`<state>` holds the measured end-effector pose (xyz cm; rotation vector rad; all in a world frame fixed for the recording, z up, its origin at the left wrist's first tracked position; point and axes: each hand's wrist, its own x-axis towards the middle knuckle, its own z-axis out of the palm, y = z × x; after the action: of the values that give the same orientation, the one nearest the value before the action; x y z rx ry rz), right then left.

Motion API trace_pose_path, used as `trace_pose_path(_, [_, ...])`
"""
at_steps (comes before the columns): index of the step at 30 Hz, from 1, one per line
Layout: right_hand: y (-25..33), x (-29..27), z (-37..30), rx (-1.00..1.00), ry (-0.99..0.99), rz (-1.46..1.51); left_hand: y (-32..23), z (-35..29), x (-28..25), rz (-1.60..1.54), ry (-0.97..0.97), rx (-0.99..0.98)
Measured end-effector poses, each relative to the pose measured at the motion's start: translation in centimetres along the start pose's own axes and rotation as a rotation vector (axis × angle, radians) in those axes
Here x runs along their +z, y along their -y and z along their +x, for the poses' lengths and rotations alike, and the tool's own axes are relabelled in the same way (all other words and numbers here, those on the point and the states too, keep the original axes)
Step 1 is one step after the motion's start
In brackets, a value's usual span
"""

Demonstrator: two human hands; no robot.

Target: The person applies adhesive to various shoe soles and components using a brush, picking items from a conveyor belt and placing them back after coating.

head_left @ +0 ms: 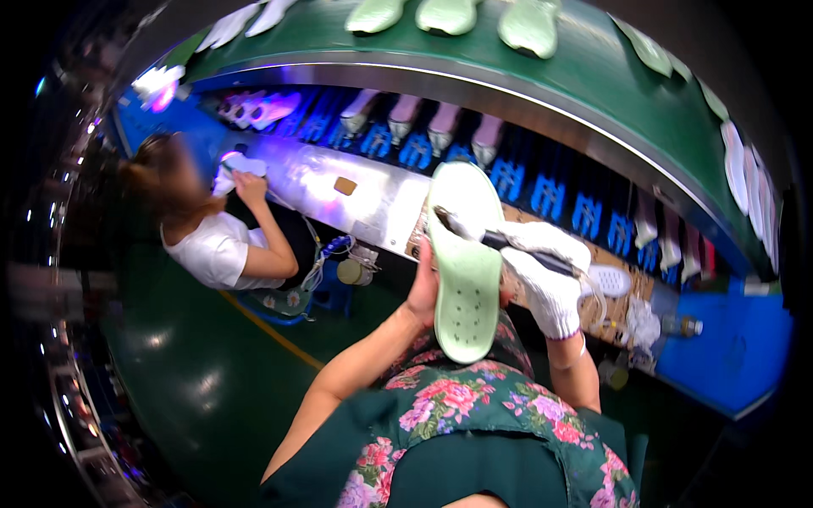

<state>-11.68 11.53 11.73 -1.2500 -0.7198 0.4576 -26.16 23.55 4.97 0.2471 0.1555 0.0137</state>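
Note:
Bare-skinned, my left hand (424, 288) grips a pale green shoe sole (468, 292) from the side, its fingers wrapping behind it. The sole stands lengthwise in front of my body, with small holes over its lower part. A white knit glove covers my right hand (542, 284), which is closed around a slim dark-handled tool (540, 252). That tool's narrow tip reaches over the upper half of the sole; blur hides its exact kind and whether it touches. A pale cord or tube hangs near the glove.
Ahead runs a conveyor with blue holders (546, 195) and hanging pale shoe parts. A green shelf (474, 59) above bears more green soles. A white perforated sole (610, 280) lies right on the bench, near a blue panel (720, 339). At left, a co-worker (220, 245) handles a white piece.

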Motion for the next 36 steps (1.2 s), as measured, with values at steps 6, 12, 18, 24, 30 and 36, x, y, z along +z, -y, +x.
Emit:
trace_pose_path(6, [2.3,0.3,1.7,-0.296,-0.014,-0.268,-0.5,1.7,1.3,0.146,-0.067,0.243])
trace_pose_path(12, [2.1,-1.3,2.6,-0.509,-0.005,-0.476,1.3,3.7,2.7,0.411,-0.264,0.316])
trace_pose_path(18, [2.0,-0.7,1.0,-0.577,0.031,-0.737,2.7,3.6,1.9,0.599,-0.223,0.232])
trace_pose_path(24, [3.1,0.3,0.2,-0.502,0.050,-0.533,1.7,3.3,-0.3,0.667,-0.113,0.228])
trace_pose_path(30, [2.6,0.6,0.9,-0.549,0.025,-0.688,0.7,2.9,0.4,0.608,-0.164,0.201])
trace_pose_path(36, [1.2,-0.1,0.7,-0.488,0.044,-0.422,0.0,3.1,0.7,0.598,-0.174,0.263])
